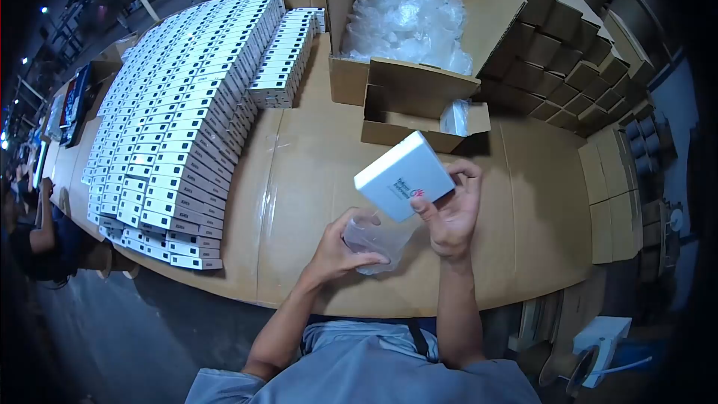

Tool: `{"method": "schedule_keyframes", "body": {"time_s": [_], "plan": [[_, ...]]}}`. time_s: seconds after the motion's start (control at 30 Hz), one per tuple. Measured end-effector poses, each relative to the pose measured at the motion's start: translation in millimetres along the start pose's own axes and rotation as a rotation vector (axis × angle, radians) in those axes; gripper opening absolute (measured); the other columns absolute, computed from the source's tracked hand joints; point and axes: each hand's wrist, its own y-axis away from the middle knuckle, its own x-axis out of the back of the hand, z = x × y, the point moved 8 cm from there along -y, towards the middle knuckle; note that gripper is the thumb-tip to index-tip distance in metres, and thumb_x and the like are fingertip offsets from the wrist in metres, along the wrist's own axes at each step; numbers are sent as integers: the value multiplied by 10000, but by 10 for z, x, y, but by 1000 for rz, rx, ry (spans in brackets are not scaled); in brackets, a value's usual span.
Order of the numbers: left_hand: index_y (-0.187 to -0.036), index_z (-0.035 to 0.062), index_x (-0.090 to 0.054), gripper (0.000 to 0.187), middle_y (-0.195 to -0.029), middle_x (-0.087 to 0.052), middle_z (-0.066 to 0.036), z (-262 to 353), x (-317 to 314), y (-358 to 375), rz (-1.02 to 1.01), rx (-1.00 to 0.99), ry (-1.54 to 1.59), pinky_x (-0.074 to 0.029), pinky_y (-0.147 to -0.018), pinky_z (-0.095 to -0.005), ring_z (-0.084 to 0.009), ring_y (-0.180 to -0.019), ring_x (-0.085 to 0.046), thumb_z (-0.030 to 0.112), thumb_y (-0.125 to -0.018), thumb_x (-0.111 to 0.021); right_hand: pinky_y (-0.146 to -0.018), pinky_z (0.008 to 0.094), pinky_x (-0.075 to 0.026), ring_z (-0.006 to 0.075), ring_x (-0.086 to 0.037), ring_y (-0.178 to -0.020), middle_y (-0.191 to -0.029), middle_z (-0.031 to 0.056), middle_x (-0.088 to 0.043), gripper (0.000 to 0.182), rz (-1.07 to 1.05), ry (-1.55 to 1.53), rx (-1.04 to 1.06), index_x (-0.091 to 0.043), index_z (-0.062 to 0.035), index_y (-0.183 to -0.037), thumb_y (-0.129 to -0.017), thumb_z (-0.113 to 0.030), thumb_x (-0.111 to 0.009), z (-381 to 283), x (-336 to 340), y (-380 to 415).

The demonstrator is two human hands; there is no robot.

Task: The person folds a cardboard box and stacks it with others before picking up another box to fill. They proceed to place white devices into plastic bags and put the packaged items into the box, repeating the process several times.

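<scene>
My right hand grips a small white box with printed text and a red mark, tilted above the table. Its thumb lies on the printed face. Just below and to the left, my left hand holds a clear plastic bag with its fingers curled round it. The box and the bag are close together, and the box appears to be outside the bag. Behind them stands an open brown carton, with a plastic-wrapped white box at its right end.
Rows of stacked white boxes fill the table's left side. A large open carton of clear plastic bags stands at the back. Stacked brown cartons line the right side. Another person's arm shows at far left.
</scene>
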Motion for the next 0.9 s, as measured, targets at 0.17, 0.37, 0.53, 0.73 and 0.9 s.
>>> {"method": "schedule_keyframes", "body": {"time_s": [0.17, 0.37, 0.53, 0.73, 0.9], "plan": [[-1270, -1, -592, 749, -1125, -688, -75, 21, 18, -7, 41, 71, 137, -537, -951, -334, -164, -1070, -657, 184, -662, -989, -906, 283, -508, 128, -566, -1037, -1129, 76, -525, 457, -57, 103, -64, -436, -24, -1230, -901, 26, -749, 143, 32, 67], [-1287, -11, -584, 751, -1158, -695, -93, -54, 10, -34, -26, 59, 46, -536, -961, -340, -165, -1098, -655, 167, -674, -981, -864, 280, -497, 124, -574, -962, -1069, 72, -551, 371, -87, 101, -85, -479, -4, -1204, -930, -23, -728, 117, 152, 83], [-1292, -23, -590, 614, -1153, -703, -94, -60, -9, -33, 49, 110, 80, -533, -947, -331, -159, -1077, -655, 174, -799, -898, -836, 295, -511, 135, -620, -925, -1020, 81, -630, 329, -131, 338, -231, -513, 3, -1217, -946, -22, -698, 378, 51, 91], [-1292, -30, -615, 334, -1121, -700, -50, -320, 106, -103, 114, 184, 210, -511, -909, -289, -106, -1013, -625, 223, -1080, -566, -924, 315, -512, 176, -632, -1077, -1188, 149, -643, 447, -53, 282, -350, -407, -2, -1393, -1012, -108, -616, 622, 92, 163], [-1255, -28, -621, 338, -1112, -695, -53, -377, 191, -108, 199, 187, 337, -512, -897, -283, -104, -994, -626, 258, -1093, -541, -979, 318, -523, 168, -630, -1126, -1236, 143, -608, 427, 3, 26, -344, -435, 12, -1365, -971, 35, -598, 646, 237, 445]]}}
